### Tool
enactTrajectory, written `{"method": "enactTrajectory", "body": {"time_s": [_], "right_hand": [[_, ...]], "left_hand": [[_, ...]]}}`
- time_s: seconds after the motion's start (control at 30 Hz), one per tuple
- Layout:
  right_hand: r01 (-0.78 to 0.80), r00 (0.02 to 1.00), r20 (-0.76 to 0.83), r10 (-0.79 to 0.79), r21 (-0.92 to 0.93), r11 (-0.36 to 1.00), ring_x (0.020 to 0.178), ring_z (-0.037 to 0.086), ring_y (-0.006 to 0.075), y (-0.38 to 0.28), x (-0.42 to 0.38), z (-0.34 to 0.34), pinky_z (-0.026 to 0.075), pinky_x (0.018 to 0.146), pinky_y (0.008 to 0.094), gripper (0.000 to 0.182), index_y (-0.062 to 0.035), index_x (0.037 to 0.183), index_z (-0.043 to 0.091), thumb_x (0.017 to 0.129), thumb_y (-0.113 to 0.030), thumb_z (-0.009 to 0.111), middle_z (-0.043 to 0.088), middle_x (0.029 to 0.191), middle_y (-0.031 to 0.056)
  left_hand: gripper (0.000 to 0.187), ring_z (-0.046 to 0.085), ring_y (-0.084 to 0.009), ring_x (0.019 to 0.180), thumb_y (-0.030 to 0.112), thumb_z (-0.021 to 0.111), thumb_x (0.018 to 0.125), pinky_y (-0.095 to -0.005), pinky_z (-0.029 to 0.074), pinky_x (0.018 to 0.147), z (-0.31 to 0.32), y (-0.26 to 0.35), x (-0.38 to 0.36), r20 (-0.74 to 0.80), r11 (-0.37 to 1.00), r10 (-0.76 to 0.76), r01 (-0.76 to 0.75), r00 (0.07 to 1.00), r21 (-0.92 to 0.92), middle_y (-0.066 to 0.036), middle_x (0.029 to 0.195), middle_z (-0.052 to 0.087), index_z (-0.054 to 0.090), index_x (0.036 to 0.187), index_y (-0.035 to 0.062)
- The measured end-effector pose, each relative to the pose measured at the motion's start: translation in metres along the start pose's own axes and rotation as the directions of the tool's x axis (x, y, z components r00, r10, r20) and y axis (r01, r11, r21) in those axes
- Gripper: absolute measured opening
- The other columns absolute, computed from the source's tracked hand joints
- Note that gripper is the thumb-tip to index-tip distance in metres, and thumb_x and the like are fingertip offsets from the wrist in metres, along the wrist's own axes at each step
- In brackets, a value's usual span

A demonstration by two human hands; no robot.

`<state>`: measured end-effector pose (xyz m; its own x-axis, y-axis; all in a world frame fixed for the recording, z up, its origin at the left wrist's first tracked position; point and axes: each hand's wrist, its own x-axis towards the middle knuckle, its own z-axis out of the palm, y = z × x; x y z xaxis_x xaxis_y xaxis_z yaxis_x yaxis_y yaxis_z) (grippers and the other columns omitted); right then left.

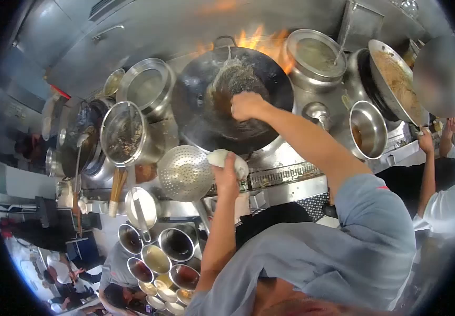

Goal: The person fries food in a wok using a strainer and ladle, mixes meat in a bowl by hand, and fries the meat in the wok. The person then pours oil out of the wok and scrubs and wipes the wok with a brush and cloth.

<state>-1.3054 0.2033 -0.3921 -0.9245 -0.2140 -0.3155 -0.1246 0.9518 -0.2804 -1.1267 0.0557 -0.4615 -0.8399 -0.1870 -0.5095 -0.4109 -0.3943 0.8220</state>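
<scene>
The right hand (247, 105) is closed in a fist inside the wok (232, 100), gripping something hidden by the fingers, over dark food and liquid; what tool it holds cannot be told. The right arm runs straight from the shoulder up over the wok's near rim. The left hand (226, 169) is clenched around a white cloth (226, 158) at the wok's near edge, wrist bent, forearm rising almost vertically from below.

Flames (261, 42) lick up behind the wok's far rim, so there is little free room at the back. Just left of the left hand a perforated strainer ladle (185, 174) hangs over the stove front (285, 176), nearly touching the cloth. Left of the wok a steel pot with a wire strainer (124, 134) crowds close; right of it stand a lidded pot (316, 55) and a small steel bowl (367, 129) of brown liquid. Below the left arm sits a cluster of seasoning bowls (159, 258). At far right another person's hand (425, 141) tilts a second wok (396, 79).
</scene>
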Motion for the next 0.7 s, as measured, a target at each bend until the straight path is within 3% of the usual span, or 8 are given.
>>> {"method": "enactTrajectory", "body": {"time_s": [0.03, 0.1, 0.13, 0.3, 0.37, 0.43, 0.5, 0.7], "right_hand": [[0.115, 0.989, -0.094, -0.118, -0.032, 0.993, 0.091, 0.067, 0.0332, 0.003, 0.017, 0.021, 0.052, 0.082, 0.0413, 0.037, -0.0054, 0.102, 0.068, 0.075, -0.029, 0.057, 0.068, 0.092, 0.0222], [-0.167, 0.984, 0.116, 0.134, 0.351, 0.921, 0.075, 0.068, 0.0333, -0.013, 0.023, -0.02, 0.054, 0.073, 0.0419, 0.04, -0.0044, 0.106, 0.065, 0.076, -0.03, 0.056, 0.067, 0.077, 0.0209], [-0.049, 0.986, -0.12, 0.119, 0.466, 0.883, 0.064, 0.067, 0.0338, -0.011, 0.039, -0.004, 0.054, 0.067, 0.0418, 0.042, -0.0043, 0.107, 0.064, 0.076, -0.031, 0.055, 0.064, 0.066, 0.0195], [0.361, 0.929, -0.14, -0.341, 0.153, 0.92, 0.064, 0.067, 0.0341, -0.011, -0.021, 0.03, 0.055, 0.066, 0.0392, 0.045, -0.0057, 0.109, 0.064, 0.076, -0.035, 0.056, 0.066, 0.091, 0.0235], [0.034, 0.942, 0.321, -0.098, 0.2, 0.979, 0.056, 0.065, 0.0295, -0.023, -0.035, -0.051, 0.054, 0.05, 0.0387, 0.043, -0.0058, 0.105, 0.065, 0.072, -0.033, 0.059, 0.066, 0.081, 0.0223], [0.211, 0.933, 0.305, -0.192, -0.031, 0.977, 0.045, 0.061, 0.0249, 0.0, 0.059, -0.04, 0.044, 0.034, 0.0369, 0.035, -0.0033, 0.095, 0.065, 0.068, -0.025, 0.062, 0.061, 0.061, 0.0153], [-0.036, 0.999, 0.026, 0.026, 0.539, 0.841, 0.046, 0.061, 0.025, -0.014, 0.054, -0.016, 0.045, 0.036, 0.0359, 0.035, -0.0012, 0.094, 0.064, 0.069, -0.026, 0.063, 0.061, 0.063, 0.0168], [0.069, 0.941, 0.261, -0.218, 0.482, 0.874, 0.051, 0.062, 0.0203, -0.029, -0.057, -0.034, 0.05, 0.043, 0.0343, 0.053, -0.0067, 0.113, 0.064, 0.069, -0.034, 0.071, 0.067, 0.087, 0.0152]], "left_hand": [[0.05, 0.054, -0.0177, 0.094, 0.021, 0.065, 0.085, -0.034, 0.048, 0.078, 0.001, -0.003, 0.008, 0.014, 0.998, 0.037, -0.038, 0.999, 0.046, -0.01, 0.106, 0.053, 0.038, 0.123, 0.0019], [0.053, 0.053, -0.0184, 0.097, 0.024, 0.066, 0.085, -0.0347, 0.047, 0.081, 0.004, 0.01, -0.007, 0.044, 0.999, 0.05, -0.049, 0.998, -0.012, -0.011, 0.108, 0.053, 0.037, 0.125, 0.0018], [0.054, 0.053, -0.0184, 0.097, 0.025, 0.066, 0.085, -0.0344, 0.047, 0.081, 0.002, 0.008, -0.006, 0.074, 0.999, 0.041, -0.041, 0.996, -0.002, -0.011, 0.109, 0.052, 0.037, 0.124, 0.0018], [0.053, 0.054, -0.0186, 0.095, 0.025, 0.065, 0.086, -0.0337, 0.048, 0.079, -0.003, 0.014, -0.011, 0.138, 1.0, 0.0, 0.0, 0.99, 0.003, -0.011, 0.109, 0.052, 0.037, 0.124, 0.0013], [0.05, 0.055, -0.0177, 0.09, 0.025, 0.065, 0.087, -0.0329, 0.05, 0.07, 0.002, -0.001, 0.007, 0.074, 0.995, 0.103, -0.102, 0.992, -0.008, -0.011, 0.106, 0.053, 0.037, 0.122, 0.0023], [0.047, 0.056, -0.0168, 0.085, 0.024, 0.064, 0.087, -0.0317, 0.05, 0.061, 0.009, 0.012, -0.002, 0.081, 0.998, 0.06, -0.06, 0.995, 0.004, -0.011, 0.104, 0.053, 0.038, 0.119, 0.0027], [0.044, 0.055, -0.016, 0.082, 0.023, 0.064, 0.087, -0.0312, 0.05, 0.056, 0.012, 0.019, -0.01, 0.079, 0.998, 0.061, -0.061, 0.995, -0.007, -0.01, 0.102, 0.052, 0.038, 0.116, 0.003], [0.042, 0.056, -0.0168, 0.074, 0.022, 0.062, 0.087, -0.0316, 0.049, 0.048, 0.015, 0.011, -0.008, 0.063, 0.992, 0.129, -0.129, 0.99, -0.005, -0.01, 0.098, 0.052, 0.037, 0.115, 0.0042]]}}
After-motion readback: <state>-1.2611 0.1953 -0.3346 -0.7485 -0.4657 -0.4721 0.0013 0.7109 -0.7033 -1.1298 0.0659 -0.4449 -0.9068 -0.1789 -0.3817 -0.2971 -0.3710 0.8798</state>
